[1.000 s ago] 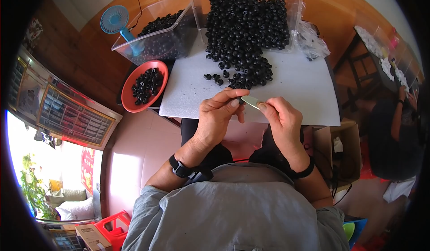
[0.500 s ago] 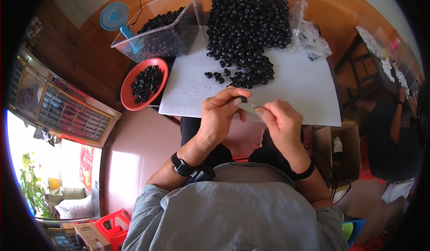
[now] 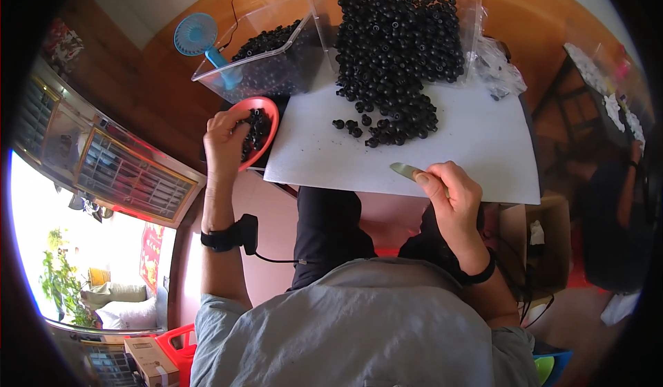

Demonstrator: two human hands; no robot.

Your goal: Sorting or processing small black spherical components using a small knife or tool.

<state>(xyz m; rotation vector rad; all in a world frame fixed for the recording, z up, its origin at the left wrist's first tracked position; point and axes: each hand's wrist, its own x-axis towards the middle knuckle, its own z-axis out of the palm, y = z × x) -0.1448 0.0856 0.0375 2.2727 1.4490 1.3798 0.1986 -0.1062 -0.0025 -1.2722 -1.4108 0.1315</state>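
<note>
My left hand (image 3: 222,142) reaches over the red bowl (image 3: 275,121), thumb and fingers apart at its near-left rim. Small black parts (image 3: 258,130) lie in the bowl; whether one touches my fingertips is hard to make out. My right hand (image 3: 452,197) is closed around a small knife (image 3: 403,171), its short, flat, pale greenish blade pointing left above the front edge of the white board (image 3: 318,159). Beyond it, a large heap of round black parts (image 3: 400,49) spills from a clear bin onto the board, with several loose ones (image 3: 354,128) at its left.
A clear tub (image 3: 290,69) of black parts stands back left, with a small blue fan (image 3: 197,35) at its side. Crumpled clear plastic (image 3: 501,73) lies right of the heap. An open cardboard box (image 3: 545,238) stands below right. Another person (image 3: 615,214) sits at the far right.
My left hand has left the knife and the black part it held before my chest and moved left to the bowl. My right hand stays near the board's edge, still holding the knife.
</note>
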